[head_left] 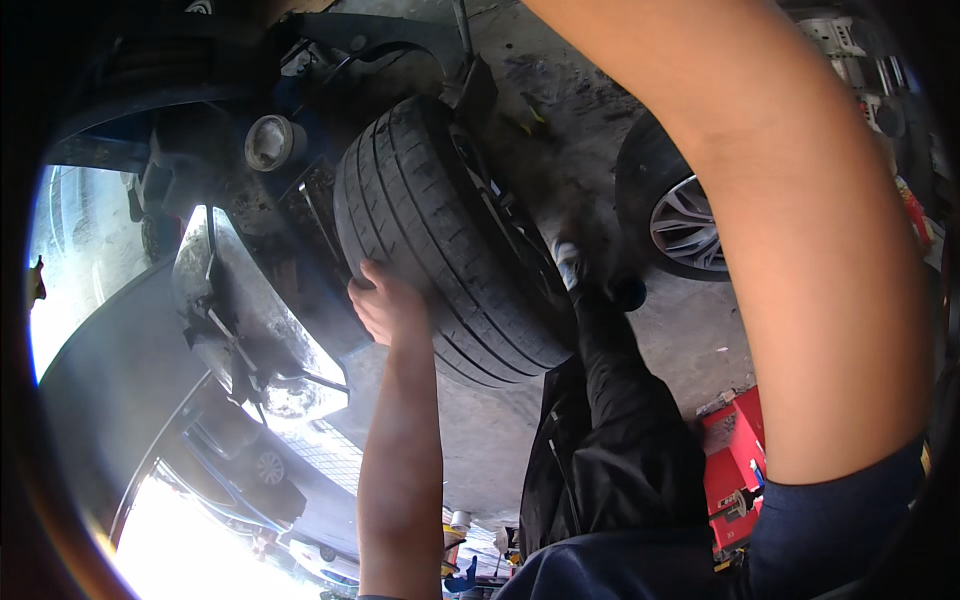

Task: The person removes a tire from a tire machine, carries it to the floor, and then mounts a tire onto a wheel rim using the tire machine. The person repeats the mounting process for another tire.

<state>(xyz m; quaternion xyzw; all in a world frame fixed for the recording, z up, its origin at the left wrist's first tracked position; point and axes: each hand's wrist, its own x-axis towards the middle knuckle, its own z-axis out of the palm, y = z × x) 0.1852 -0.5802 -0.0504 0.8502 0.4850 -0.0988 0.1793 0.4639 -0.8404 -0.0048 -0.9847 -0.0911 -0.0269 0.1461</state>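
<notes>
A large black tyre [430,240] stands tilted in the middle of the view, in front of my legs, with the dark inside of its wheel facing right. My left hand [388,308] grips the left side of its tread, fingers curled against the edge. My right forearm crosses the right of the view and leaves it at the top, so the hand itself is hidden beyond the edge. A cylindrical metal part [272,143] is just left of the tyre, among dark car parts.
Another wheel with silver spokes [678,222] lies to the right, partly behind my arm. Car bodywork [120,300] and a pale, dirty panel [300,385] fill the left. A red toolbox [728,435] is at the lower right. My legs [625,420] stand on the concrete floor [680,335].
</notes>
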